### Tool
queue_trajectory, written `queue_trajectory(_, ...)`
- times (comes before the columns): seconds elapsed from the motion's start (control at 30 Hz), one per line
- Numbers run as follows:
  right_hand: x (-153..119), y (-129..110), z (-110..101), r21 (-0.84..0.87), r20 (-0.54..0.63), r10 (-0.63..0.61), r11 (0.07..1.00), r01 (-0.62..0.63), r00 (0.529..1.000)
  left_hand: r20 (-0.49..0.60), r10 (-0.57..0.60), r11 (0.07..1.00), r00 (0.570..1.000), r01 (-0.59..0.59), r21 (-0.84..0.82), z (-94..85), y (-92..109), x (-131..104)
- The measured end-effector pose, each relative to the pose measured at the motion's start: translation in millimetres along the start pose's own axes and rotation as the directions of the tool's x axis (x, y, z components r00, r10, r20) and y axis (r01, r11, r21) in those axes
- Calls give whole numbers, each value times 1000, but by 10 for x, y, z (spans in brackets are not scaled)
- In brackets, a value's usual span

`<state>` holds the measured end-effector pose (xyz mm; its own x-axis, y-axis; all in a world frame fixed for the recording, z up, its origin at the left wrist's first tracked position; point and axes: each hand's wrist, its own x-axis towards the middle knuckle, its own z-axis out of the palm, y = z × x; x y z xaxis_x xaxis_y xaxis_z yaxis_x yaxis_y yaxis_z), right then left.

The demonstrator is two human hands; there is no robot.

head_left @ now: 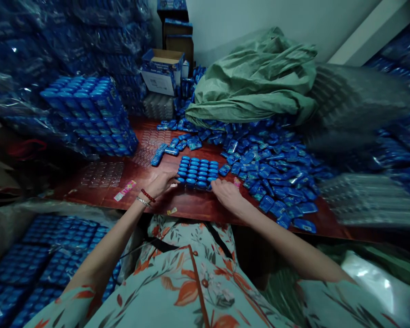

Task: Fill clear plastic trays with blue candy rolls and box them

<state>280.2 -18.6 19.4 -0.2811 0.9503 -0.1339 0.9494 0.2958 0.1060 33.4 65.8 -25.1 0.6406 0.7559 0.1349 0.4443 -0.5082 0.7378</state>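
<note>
In front of me on the red table, a filled tray of small blue packs lies between my hands, the packs standing in tight rows. My left hand closes its fingers on the tray's near left corner; a red bead bracelet and a silver bangle circle that wrist. At the near right corner, my right hand pinches the tray's edge. Most of the tray itself is hidden under the packs. Loose blue packs lie heaped to the right, and a few are scattered just behind the tray.
Empty clear blister trays lie at the left. Behind them rises a stack of filled trays. A green cloth sack rests on the heap. Stacked clear trays stand at right. A lined container of blue packs sits lower left.
</note>
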Motion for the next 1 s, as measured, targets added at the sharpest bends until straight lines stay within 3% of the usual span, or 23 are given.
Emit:
queue_trajectory(0.13, 92, -57, -23, 7, 20, -1, 1000, 1, 1000, 33, -71, 997, 997, 72, -33, -40, -10, 85)
queue_trajectory(0.33, 182, 129, 46, 31, 42, -32, 999, 30, 999, 28, -211, 974, 977, 212, -81, -110, -71, 208)
queue_trajectory(0.43, 120, 140, 127, 5, -18, 32, 999, -32, 999, 35, -262, 960, 964, 264, -92, -185, -74, 215)
queue_trajectory(0.5, 75, 108, 155, 22, -100, 123, 992, -121, 987, -52, -259, 965, 965, 256, -54, -244, -49, 218)
queue_trajectory(0.6, 109, 84, 96, 176, -281, 289, 953, -247, 915, -223, -225, 972, 948, 233, 11, -281, 32, 292)
queue_trajectory(0.7, 307, 89, -35, 359, -468, 364, 911, -203, 805, -276, -158, 983, 948, 178, 47, -167, 162, 464)
queue_trajectory(0.77, 488, 56, -71, 398, -516, 382, 899, -181, 767, -295, -122, 977, 948, 167, 132, -5, 259, 581)
queue_trajectory(0.83, 660, -16, -17, 389, -476, 393, 896, -213, 787, -309, -118, 942, 944, 205, 265, 186, 342, 659)
queue_trajectory(0.9, 796, -85, 112, 368, -370, 373, 900, -235, 851, -306, -139, 894, 942, 252, 370, 352, 395, 697)
queue_trajectory(1.0, 920, -68, 331, 309, -322, 267, 937, -165, 908, -282, -159, 882, 946, 265, 390, 466, 402, 725)
